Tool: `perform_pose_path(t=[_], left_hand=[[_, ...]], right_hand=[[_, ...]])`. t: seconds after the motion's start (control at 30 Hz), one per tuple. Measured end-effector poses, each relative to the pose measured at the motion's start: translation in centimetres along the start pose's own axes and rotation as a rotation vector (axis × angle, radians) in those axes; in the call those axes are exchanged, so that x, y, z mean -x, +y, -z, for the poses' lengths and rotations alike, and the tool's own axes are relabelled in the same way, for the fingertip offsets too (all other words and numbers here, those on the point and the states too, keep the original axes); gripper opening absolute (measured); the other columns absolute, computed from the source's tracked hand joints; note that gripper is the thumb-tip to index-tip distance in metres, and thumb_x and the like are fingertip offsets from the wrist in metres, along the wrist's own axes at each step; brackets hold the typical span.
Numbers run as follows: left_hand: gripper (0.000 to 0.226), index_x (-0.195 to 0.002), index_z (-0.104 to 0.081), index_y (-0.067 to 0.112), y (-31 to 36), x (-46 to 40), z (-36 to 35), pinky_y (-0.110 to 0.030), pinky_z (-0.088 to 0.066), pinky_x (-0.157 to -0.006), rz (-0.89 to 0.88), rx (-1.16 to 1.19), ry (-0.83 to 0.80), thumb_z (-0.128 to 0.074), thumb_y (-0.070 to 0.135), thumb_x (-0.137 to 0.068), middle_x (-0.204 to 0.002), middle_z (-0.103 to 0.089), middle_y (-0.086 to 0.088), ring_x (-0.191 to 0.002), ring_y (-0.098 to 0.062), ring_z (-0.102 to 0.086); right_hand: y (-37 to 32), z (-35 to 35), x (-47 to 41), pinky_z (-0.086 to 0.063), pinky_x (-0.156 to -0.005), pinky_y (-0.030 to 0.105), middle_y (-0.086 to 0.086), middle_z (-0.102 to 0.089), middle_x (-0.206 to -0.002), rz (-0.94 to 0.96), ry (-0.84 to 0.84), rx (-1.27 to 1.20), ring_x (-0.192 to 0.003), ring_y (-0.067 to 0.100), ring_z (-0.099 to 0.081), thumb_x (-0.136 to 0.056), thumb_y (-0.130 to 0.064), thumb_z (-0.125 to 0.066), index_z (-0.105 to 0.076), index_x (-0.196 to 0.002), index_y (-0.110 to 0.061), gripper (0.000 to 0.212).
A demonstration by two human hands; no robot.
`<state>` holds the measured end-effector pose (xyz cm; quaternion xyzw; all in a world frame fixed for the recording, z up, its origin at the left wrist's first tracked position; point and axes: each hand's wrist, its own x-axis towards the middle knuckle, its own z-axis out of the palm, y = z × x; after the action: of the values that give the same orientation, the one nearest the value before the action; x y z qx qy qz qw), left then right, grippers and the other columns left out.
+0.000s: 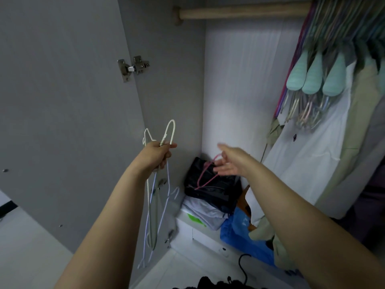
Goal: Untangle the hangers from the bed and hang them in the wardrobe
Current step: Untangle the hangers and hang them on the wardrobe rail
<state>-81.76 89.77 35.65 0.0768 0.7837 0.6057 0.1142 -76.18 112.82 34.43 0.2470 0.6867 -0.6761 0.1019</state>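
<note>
L hand [159, 152]: grips wire hangers [155, 197] at necks; light, springy, snag-prone.
R hand [228, 163]: fingers spread, at pink hanger [205, 174]; hold unclear.
Rail [243, 12]: overhead.

Smooth pale wooden rail [239, 12] – shiny metal hinge [133, 68] on matt grey door [58, 101]; thin coated wire hangers [155, 205]; glossy black bag [216, 190].

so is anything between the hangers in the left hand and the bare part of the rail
Nothing visible. The left hand grips the white hangers below the wooden rail, with open space between. The hung hangers crowd only its right end.
</note>
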Motion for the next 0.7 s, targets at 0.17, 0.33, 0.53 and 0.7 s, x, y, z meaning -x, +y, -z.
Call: perform_pose_path(t=[0.17, 0.33, 0.53, 0.7], left_hand=[[0.03, -0.118, -0.059, 0.011, 0.0, 0.3, 0.8, -0.022, -0.035, -0.057, 0.096, -0.085, -0.009, -0.035, 0.009, -0.1, -0.056, -0.068, 0.007, -0.058, -0.007, -0.057], [0.031, -0.129, -0.052, 0.013, -0.5, 0.2, 1.2, -0.023, -0.045, -0.067, 0.155, -0.038, -0.074, -0.044, 0.008, -0.1, -0.088, -0.074, 0.005, -0.075, 0.0, -0.068], [0.033, -0.127, -0.052, 0.013, -0.3, -0.5, -0.3, -0.036, -0.045, -0.07, 0.142, 0.138, -0.037, -0.032, 0.005, -0.101, -0.092, -0.068, -0.004, -0.084, -0.018, -0.066], [0.031, -0.114, -0.058, 0.008, 0.8, -0.5, -1.9, -0.033, -0.046, -0.069, -0.045, 0.245, 0.07, -0.029, 0.005, -0.102, -0.092, -0.067, -0.006, -0.075, -0.014, -0.062]], right_hand=[[3.2, -0.6, -1.6, -0.059, -0.062, 0.04, 0.021, -0.048, -0.128, -0.093, 0.138, 0.157, -0.09, 0.037, -0.061, -0.099, -0.007, -0.033, -0.013, -0.149, -0.021, 0.056], [1.1, 0.8, -1.2, -0.051, -0.091, 0.039, 0.008, -0.06, -0.127, 0.423, 0.405, 0.48, -0.101, 0.026, -0.062, -0.093, -0.001, -0.038, -0.006, -0.153, -0.013, 0.069], [-5.2, 0.0, 2.9, -0.054, -0.076, 0.039, 0.006, -0.058, -0.107, 0.868, 0.693, 0.386, -0.083, 0.03, -0.059, -0.095, -0.003, -0.034, -0.029, -0.149, -0.016, 0.056], [-11.5, 1.3, 5.2, -0.04, -0.075, 0.029, 0.018, -0.049, -0.125, 0.946, 0.913, 0.578, -0.093, 0.028, -0.055, -0.099, -0.006, -0.031, -0.021, -0.151, -0.01, 0.053]])
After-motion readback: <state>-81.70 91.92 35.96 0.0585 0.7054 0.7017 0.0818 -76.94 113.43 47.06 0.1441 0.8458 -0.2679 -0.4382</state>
